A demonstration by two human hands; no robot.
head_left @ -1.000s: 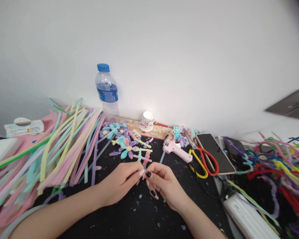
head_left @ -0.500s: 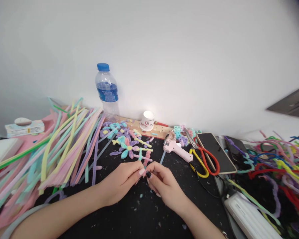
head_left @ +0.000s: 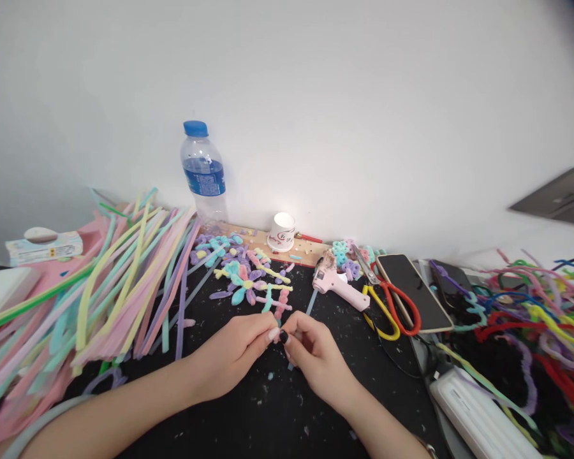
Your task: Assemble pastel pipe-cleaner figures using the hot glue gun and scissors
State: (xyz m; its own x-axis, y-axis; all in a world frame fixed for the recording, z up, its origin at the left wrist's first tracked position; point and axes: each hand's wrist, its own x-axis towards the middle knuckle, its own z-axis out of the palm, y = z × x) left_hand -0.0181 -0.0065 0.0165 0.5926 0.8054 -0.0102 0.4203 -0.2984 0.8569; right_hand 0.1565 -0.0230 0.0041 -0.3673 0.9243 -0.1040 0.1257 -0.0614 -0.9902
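Note:
My left hand [head_left: 242,347] and my right hand [head_left: 313,350] meet at the fingertips over the black table surface [head_left: 249,421]. Both are pinched on a small pink fuzzy piece [head_left: 276,336], mostly hidden by the fingers. Just beyond them lie pink and mint twisted stems [head_left: 282,303] and a pile of pastel fuzzy flowers [head_left: 242,277]. A pink glue gun [head_left: 337,287] rests to the right of the pile, with a glue stick out of its rear.
Pastel pipe cleaners [head_left: 134,274] spread at left. A bottle [head_left: 204,172] and paper cup [head_left: 282,231] stand by the wall. Scissors [head_left: 393,309], a phone [head_left: 414,293], a white power strip [head_left: 481,414] and tangled colourful stems [head_left: 545,319] are at right.
The fingertips of both hands have shifted slightly around the small pink piece, and my right fingers are curled in more. The view has moved a little.

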